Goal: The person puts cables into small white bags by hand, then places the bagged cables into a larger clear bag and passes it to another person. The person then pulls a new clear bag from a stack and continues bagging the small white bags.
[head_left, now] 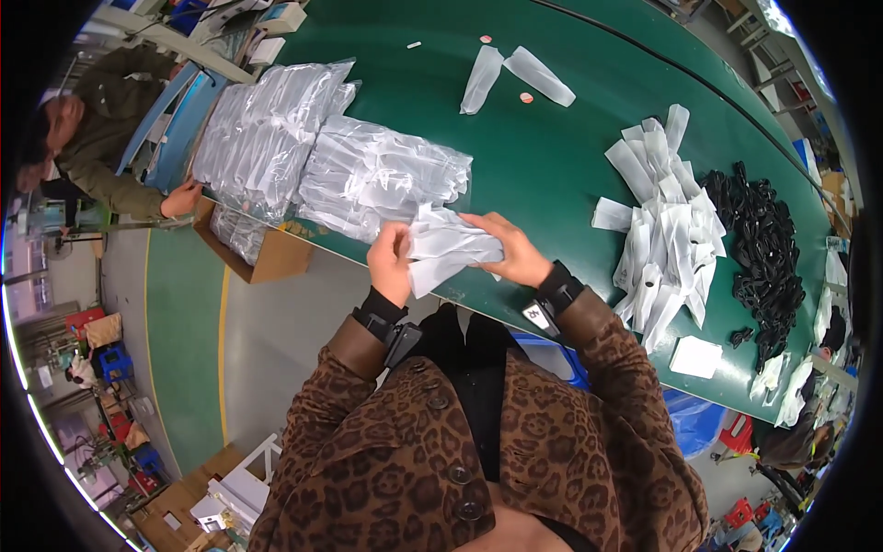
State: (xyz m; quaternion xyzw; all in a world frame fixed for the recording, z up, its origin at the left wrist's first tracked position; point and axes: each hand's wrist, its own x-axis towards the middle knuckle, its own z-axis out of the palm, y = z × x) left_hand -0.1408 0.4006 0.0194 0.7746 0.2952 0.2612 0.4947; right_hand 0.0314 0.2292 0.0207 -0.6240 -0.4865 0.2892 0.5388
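Observation:
Between my two hands, at the table's near edge, is a bundle of white translucent sleeves (452, 241). My left hand (391, 262) is closed on the bundle's left end, thumb and fingers pinching it. From the other side my right hand (515, 253) grips the right end, its thumb on top and its other fingers partly hidden. Just beyond the bundle lies a clear plastic bag (382, 170) packed with similar white sleeves. Another filled bag (267, 129) sits to its left. On the right a loose heap of white sleeves (667, 230) covers part of the green table (543, 175).
Coiled black cables (759, 258) are piled right of the heap, near a stack of white cards (696, 357). Two sleeves (541, 75) and small orange discs (526, 97) lie at the back. Beneath the left edge stands a cardboard box (276, 256). A co-worker's hand (182, 199) is at far left.

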